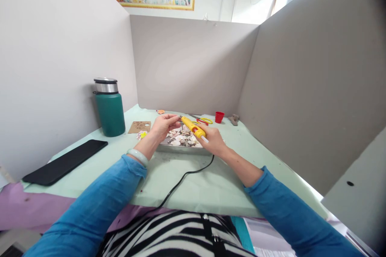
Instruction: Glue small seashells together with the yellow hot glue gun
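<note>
My right hand (213, 139) is wrapped round a yellow hot glue gun (189, 125), its nozzle pointing up and left and a whitish glue stick showing at its rear. Just left of the nozzle, my left hand (164, 125) pinches with thumb and forefinger; whatever lies between them is too small to make out. Below both hands stands a shallow metal tray (181, 150) holding many seashells (184, 138). From the right hand's side a black cord (187, 173) runs down to the table's front edge.
A green bottle (110, 114) and a black phone-like slab (68, 161) stand left. Nearby lie a brown card (140, 127) and a yellow-flowered piece (142, 135). Behind the tray are scissors (205, 121), a red cup (219, 117) and a grey-brown lump (233, 119). Grey panels (193, 64) enclose the table.
</note>
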### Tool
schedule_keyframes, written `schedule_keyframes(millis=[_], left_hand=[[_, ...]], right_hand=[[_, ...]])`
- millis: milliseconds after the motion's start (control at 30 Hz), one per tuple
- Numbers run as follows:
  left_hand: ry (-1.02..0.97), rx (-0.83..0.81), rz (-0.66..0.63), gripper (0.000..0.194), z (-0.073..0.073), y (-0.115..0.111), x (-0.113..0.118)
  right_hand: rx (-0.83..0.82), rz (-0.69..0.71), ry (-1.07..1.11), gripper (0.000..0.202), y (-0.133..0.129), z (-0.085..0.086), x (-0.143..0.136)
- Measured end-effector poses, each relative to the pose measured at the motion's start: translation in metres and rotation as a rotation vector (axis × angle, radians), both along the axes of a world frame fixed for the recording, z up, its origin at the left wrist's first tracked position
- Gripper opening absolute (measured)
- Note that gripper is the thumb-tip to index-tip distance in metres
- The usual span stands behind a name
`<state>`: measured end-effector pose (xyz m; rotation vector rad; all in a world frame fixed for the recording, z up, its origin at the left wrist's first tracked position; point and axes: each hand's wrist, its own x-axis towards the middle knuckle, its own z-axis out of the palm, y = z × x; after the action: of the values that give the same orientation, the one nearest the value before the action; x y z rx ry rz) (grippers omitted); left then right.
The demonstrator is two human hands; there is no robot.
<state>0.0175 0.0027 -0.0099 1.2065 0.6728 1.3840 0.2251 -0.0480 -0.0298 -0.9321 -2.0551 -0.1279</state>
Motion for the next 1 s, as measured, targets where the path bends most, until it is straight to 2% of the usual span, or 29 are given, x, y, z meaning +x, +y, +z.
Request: schedule_keyframes(millis=[433,767,1000], left_hand=[[-0.038,-0.007,-0.002,0.021,0.0039,-0.0039,0.0005],[-0.022,0.006,-0.006,0.023,0.0028,-0.0029,0.0012],[-0.046,0.01,0.032,0.021,0.0028,-0.0014,0.0002]], right_hand=[[0.048,-0.076,-0.083,0.036,0.0024,-0.0032,0.0018],[0.06,-0.041,-0.114,0.039,-0.0004,-0.0026,0.002],[0.071,-0.093,-0.131,0.038,0.0022,-0.0044,0.0027]])
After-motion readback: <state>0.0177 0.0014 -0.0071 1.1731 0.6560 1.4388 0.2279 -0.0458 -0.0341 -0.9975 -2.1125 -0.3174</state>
